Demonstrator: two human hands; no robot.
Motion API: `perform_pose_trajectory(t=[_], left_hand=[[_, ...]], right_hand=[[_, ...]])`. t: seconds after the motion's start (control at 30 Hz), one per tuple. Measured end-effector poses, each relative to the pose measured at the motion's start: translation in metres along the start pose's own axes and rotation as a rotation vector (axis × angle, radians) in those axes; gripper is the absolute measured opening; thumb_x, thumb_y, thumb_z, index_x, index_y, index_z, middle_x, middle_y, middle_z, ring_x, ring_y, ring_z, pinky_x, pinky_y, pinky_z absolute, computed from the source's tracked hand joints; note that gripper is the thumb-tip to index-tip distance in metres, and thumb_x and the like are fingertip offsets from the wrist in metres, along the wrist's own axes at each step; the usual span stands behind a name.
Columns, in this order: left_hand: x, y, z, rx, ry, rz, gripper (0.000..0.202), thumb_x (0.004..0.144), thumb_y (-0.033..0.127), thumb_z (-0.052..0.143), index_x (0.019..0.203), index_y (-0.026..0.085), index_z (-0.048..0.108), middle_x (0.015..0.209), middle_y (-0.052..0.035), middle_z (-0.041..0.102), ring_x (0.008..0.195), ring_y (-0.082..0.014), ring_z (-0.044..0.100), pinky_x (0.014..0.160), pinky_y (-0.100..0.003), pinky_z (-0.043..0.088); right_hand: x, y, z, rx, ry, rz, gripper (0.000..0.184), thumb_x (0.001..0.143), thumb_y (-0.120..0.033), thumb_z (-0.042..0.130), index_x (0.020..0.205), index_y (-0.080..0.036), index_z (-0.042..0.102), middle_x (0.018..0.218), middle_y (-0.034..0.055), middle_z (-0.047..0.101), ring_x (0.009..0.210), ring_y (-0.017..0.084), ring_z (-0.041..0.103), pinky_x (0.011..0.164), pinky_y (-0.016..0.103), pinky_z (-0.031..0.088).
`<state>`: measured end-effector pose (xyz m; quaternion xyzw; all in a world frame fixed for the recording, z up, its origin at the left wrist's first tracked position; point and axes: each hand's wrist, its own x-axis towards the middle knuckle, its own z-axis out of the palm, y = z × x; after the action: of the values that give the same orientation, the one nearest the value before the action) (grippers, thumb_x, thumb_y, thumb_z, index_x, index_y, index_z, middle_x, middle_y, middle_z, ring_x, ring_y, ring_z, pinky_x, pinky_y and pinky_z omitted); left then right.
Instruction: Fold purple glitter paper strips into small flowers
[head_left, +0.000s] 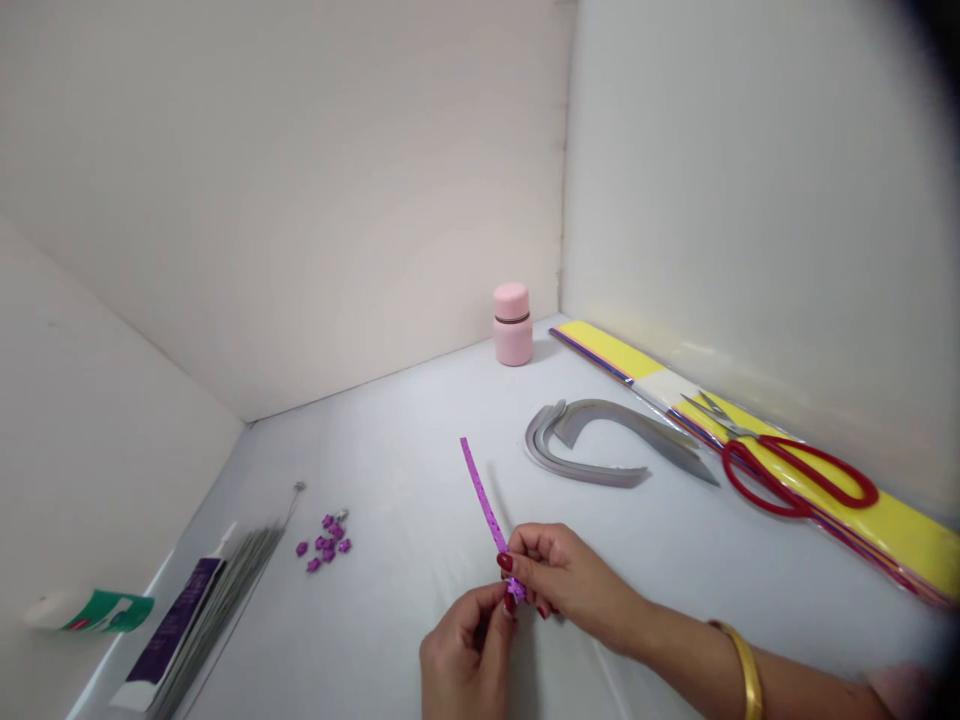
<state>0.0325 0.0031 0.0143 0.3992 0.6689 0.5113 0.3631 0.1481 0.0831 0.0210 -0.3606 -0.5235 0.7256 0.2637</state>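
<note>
- Left hand [466,655] and right hand [562,585] sit near the white desk's [390,420] front edge, fingertips pressed together, pinching a purple glitter paper strip [480,490]. Its held end looks curled, though fingers hide it.
- Free length runs up-left from the pinch toward the desk's back corner, with the right hand nearer it.

White table [405,470] — pink bottle [513,324]; grey paper strips [607,425]; purple stars [327,543]
</note>
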Motion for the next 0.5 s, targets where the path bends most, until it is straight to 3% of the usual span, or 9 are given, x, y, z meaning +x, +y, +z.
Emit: perform_pose_trajectory(t=[0.1, 0.37, 0.5], left_hand=[[-0.0001, 0.0001, -0.0008, 0.069, 0.003, 0.053, 0.016, 0.071, 0.029, 0.063, 0.071, 0.017, 0.073, 0.06, -0.0052, 0.07, 0.054, -0.0168, 0.058, 0.054, -0.022, 0.043], [0.004, 0.0016, 0.0071, -0.374, -0.12, -0.346, 0.032, 0.052, 0.041, 0.079, 0.06, 0.012, 0.069, 0.049, -0.0031, 0.065, 0.044, -0.0104, 0.054, 0.047, -0.02, 0.042], [0.0045, 0.0019, 0.0074, -0.401, -0.128, -0.369, 0.037, 0.05, 0.045, 0.079, 0.059, 0.01, 0.068, 0.048, -0.0041, 0.065, 0.042, -0.0092, 0.054, 0.044, -0.018, 0.04]], right_hand=[[-0.0002, -0.0009, -0.0002, 0.002, 0.001, -0.016, 0.034, 0.073, -0.045, 0.063, 0.062, -0.016, 0.05, 0.051, -0.0049, 0.05, 0.041, 0.006, 0.039, 0.041, 0.018, 0.03], [-0.0005, -0.0038, -0.0006, 0.023, 0.04, -0.075, 0.033, 0.074, -0.047, 0.062, 0.064, -0.016, 0.055, 0.05, -0.0063, 0.044, 0.044, 0.006, 0.037, 0.042, 0.019, 0.027], [0.0, -0.0005, -0.0006, 0.03, 0.048, -0.072, 0.033, 0.075, -0.047, 0.061, 0.067, -0.016, 0.055, 0.051, -0.0066, 0.045, 0.043, 0.006, 0.038, 0.041, 0.018, 0.027]])
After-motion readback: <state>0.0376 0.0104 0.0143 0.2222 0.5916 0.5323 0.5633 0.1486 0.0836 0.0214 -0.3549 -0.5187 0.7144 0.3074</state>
